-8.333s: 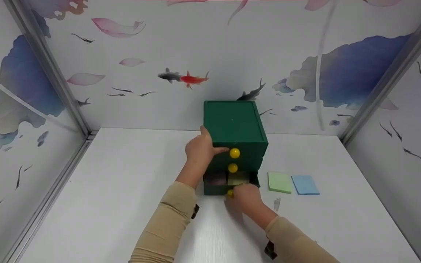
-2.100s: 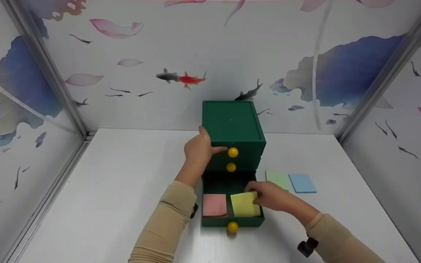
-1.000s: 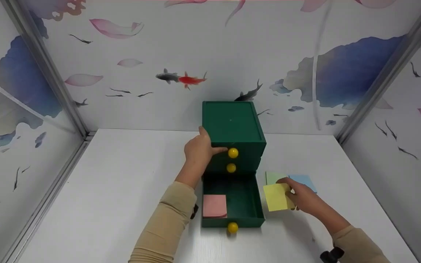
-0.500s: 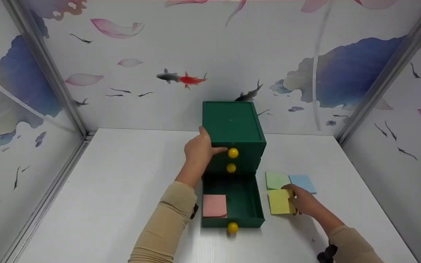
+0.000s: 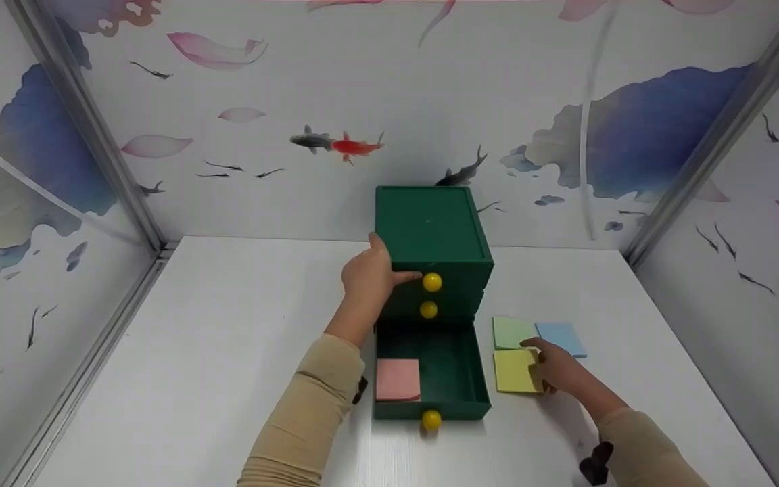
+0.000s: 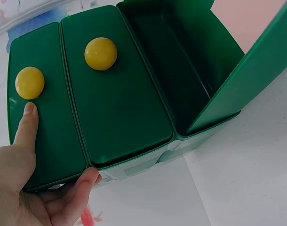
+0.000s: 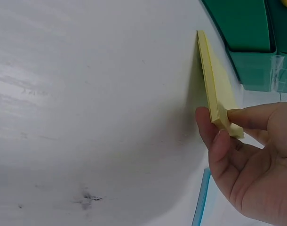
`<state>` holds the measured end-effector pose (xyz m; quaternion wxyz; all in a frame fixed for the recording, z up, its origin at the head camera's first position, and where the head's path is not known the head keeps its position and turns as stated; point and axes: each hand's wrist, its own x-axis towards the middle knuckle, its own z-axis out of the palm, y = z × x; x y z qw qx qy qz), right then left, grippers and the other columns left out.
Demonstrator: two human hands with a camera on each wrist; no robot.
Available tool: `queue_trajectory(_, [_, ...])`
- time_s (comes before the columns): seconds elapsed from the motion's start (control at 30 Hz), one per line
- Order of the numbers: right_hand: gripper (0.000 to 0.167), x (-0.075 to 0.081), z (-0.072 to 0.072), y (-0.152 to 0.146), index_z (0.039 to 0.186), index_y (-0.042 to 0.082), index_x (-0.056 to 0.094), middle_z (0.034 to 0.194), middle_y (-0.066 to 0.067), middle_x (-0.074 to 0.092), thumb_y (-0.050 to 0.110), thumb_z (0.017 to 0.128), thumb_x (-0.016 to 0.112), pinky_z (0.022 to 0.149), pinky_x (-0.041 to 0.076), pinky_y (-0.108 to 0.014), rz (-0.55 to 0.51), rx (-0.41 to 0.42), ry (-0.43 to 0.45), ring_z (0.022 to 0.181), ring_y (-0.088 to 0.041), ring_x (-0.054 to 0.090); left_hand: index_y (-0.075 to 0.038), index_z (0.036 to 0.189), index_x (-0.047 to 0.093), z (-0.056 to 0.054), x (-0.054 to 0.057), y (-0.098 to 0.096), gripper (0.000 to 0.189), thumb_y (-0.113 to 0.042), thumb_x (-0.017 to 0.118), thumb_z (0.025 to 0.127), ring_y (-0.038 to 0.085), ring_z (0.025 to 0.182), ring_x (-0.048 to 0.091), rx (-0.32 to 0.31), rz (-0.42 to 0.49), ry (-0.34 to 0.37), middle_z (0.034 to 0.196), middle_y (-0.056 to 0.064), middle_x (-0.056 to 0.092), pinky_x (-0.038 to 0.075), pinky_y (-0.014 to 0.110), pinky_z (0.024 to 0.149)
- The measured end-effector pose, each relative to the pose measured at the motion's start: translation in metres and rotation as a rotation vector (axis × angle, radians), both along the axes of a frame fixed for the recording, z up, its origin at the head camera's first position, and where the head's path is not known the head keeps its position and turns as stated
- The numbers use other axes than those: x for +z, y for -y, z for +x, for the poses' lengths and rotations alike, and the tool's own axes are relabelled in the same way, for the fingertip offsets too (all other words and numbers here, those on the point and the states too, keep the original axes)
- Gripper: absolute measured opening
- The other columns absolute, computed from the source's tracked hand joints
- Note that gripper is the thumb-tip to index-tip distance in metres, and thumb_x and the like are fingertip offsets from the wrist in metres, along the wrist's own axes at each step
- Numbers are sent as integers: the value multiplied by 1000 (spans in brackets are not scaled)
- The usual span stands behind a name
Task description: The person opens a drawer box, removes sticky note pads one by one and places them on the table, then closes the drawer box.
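Note:
A green drawer cabinet (image 5: 434, 226) with yellow knobs stands at the back wall, its bottom drawer (image 5: 457, 410) pulled out. My left hand (image 5: 369, 277) grips the cabinet's left front corner. Its thumb lies across the top drawer's front beside the knob (image 6: 29, 83), with the fingers round the side. A pad of pink sticky notes (image 5: 397, 380) lies in the drawer's front left. Right of the drawer, my right hand (image 5: 562, 368) pinches a pad of yellow sticky notes (image 7: 223, 84) by its right edge, low over the table, one edge raised in the right wrist view.
Behind the yellow pad, a pad of green sticky notes (image 5: 512, 331) and a pad of blue ones (image 5: 562, 339) lie side by side on the white table (image 5: 241, 352). Printed panels (image 5: 261, 196) close off the back and sides.
The bottom drawer was pulled far out, and the yellow pad was lifted from it and carried right. Lately it has come down in front of the green pad. The left hand stayed put.

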<state>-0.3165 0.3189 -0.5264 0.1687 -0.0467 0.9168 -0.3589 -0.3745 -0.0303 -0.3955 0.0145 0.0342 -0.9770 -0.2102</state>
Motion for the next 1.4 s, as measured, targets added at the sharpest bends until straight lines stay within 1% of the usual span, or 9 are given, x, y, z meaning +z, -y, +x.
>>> queue_trajectory(0.03, [50, 0, -1, 0, 143, -3, 39, 95, -19, 51, -2, 95, 54, 50, 48, -36, -3, 5, 1, 57, -24, 55, 0, 154, 19, 0, 0, 0, 120, -69, 72, 71, 17, 69, 59, 2, 0, 6, 73, 5, 59, 53, 32, 67])
queue_trajectory(0.17, [54, 1, -1, -2, 144, -3, 37, 105, -24, 51, -1, 94, 56, 51, 50, -37, -2, -9, 28, 59, -24, 57, -1, 154, 18, -1, -1, 0, 120, -69, 71, 71, 17, 69, 59, 2, 3, 15, 74, 4, 59, 53, 32, 68])
queue_trajectory(0.27, [56, 2, -2, -3, 143, -5, 35, 108, -27, 51, 0, 93, 59, 52, 51, -38, 9, -15, 35, 61, -24, 60, -1, 155, 18, -1, -1, 0, 121, -70, 71, 71, 17, 69, 59, -2, -2, 18, 74, 4, 59, 53, 31, 66])
queue_trajectory(0.47, [64, 3, -4, -6, 144, -6, 32, 104, -23, 56, 1, 88, 63, 53, 51, -38, 52, -44, 34, 63, -24, 61, 0, 154, 18, 0, 0, 1, 121, -69, 72, 71, 17, 70, 60, -1, 8, 6, 78, 6, 61, 53, 32, 67])
queue_trajectory(0.63, [57, 8, -2, -6, 141, -8, 35, 100, -20, 58, 3, 92, 62, 52, 49, -36, 89, -30, 21, 63, -23, 62, 1, 154, 19, 1, 0, 1, 121, -69, 72, 71, 17, 72, 60, -2, 13, 1, 83, 7, 64, 54, 33, 69])
queue_trajectory(0.8, [47, 23, 0, -3, 135, -9, 43, 98, -16, 61, 9, 96, 60, 54, 48, -34, 130, -12, -12, 65, -22, 61, 0, 154, 19, 1, 1, 1, 120, -69, 72, 71, 18, 71, 60, 0, 10, 2, 82, 7, 63, 53, 33, 68])
queue_trajectory(1.07, [44, 50, 7, 16, 132, -10, 49, 97, -16, 62, 16, 97, 59, 63, 50, -39, 91, 47, -12, 73, -26, 62, 1, 153, 21, 2, 1, 1, 118, -68, 72, 72, 17, 66, 58, 3, 2, -16, 70, 3, 57, 52, 31, 64])
queue_trajectory(1.27, [41, 64, 13, 38, 129, -5, 53, 97, -15, 64, 20, 98, 59, 68, 52, -41, 95, 83, -15, 78, -28, 63, 1, 153, 21, 3, 1, 0, 118, -67, 72, 72, 17, 67, 58, 0, 12, -19, 71, 3, 57, 52, 31, 65])
queue_trajectory(1.4, [39, 73, 17, 53, 129, -2, 55, 99, -14, 64, 22, 98, 59, 71, 52, -42, 74, 106, -16, 80, -29, 64, 1, 153, 21, 2, 1, 0, 118, -67, 73, 72, 17, 68, 59, -1, 21, -20, 72, 3, 58, 52, 32, 66])
